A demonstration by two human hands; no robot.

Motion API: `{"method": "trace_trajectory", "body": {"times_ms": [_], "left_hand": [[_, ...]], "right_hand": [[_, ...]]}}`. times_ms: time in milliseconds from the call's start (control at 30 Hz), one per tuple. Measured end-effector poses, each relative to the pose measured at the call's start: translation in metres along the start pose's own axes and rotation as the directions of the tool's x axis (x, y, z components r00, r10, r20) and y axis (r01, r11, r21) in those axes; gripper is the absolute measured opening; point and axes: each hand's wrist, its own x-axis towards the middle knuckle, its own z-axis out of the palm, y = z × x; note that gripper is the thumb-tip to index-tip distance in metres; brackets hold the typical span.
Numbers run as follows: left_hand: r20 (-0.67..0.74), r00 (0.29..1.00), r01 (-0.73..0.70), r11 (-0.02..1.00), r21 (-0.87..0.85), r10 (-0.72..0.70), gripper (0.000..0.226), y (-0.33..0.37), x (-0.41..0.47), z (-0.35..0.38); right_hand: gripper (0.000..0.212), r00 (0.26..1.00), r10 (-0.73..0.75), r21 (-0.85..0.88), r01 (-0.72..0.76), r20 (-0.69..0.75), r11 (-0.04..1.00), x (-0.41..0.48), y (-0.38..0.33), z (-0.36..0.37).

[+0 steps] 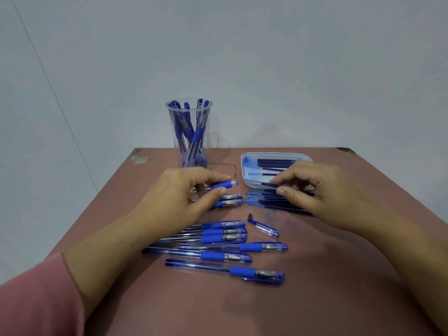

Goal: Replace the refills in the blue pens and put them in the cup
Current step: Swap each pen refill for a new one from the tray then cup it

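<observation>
- Head view: the table (327, 275) runs to a far edge at a pale wall (242, 57); the cup (208, 141) and tray (243, 170) stand just short of that edge
- Its left edge slants toward the near left, close by the left forearm; bare tabletop lies on the right side and nearest the camera
- Left hand (179, 192) hovers palm down in front of the cup, thumb and forefinger pinching a barrel (226, 184) by its blue grip, open end pointing right; a pink sleeve (36, 299) covers the upper forearm
- Right hand (315, 190) hovers over the tray's near rim, thumb and forefinger pinching a refill (268, 184), its end aimed left at the barrel with a small gap between; the other fingers are curled
- The cup holds several pens upright; the tray holds dark refills (271, 163)
- A pile of refills (266, 202) lies just in front of the tray, under the right hand
- Two pens (231, 202) lie under the left hand; six capped pens (225, 257) lie between the forearms
- A loose cap (265, 229) and a small tip (250, 216) lie between the pile and the six pens
</observation>
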Motion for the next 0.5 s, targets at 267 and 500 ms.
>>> {"method": "trace_trajectory", "body": {"times_ms": [267,500], "left_hand": [[-0.004,0.999,0.045,0.995,-0.084,-0.045,0.025,0.0034,-0.0004,0.0026],[0.024,0.998,0.055,0.997,-0.062,-0.053,0.025,0.0020,0.0004,0.0018]], "right_hand": [[0.028,1.000,-0.019,0.061,0.019,0.006,0.998,-0.0006,-0.0040,0.0052],[0.016,0.996,-0.089,-0.008,0.089,-0.001,0.996,0.0004,0.0004,0.0068]]}}
